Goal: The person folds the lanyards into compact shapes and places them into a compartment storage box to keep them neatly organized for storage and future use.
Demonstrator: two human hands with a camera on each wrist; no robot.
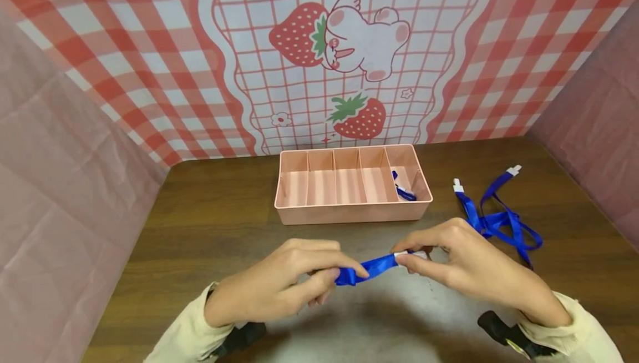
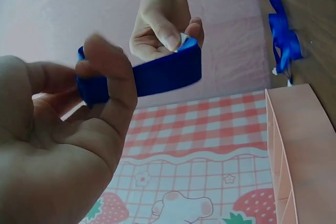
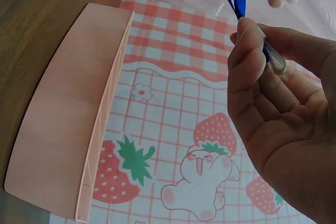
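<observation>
A blue ribbon lanyard [image 1: 379,266] stretches between the two hands, above the table in front of the box. My left hand [image 1: 279,280] pinches its folded end between thumb and fingers; the left wrist view shows the blue band [image 2: 168,74] looping past those fingers. At the other end, my right hand [image 1: 469,263] grips the white clip [image 1: 401,258] between thumb and fingertips. A metal-looking end [image 3: 278,66] pokes out inside the right hand in the right wrist view. Part of the folded ribbon is hidden behind the left fingers.
Beyond the hands stands a pink divided box [image 1: 349,214]; its rightmost compartment holds a folded blue lanyard [image 1: 406,193]. Loose blue lanyards [image 1: 504,224] with white clips lie on the wooden table [image 1: 199,230] at the right. A strawberry-print cloth [image 1: 229,74] hangs behind.
</observation>
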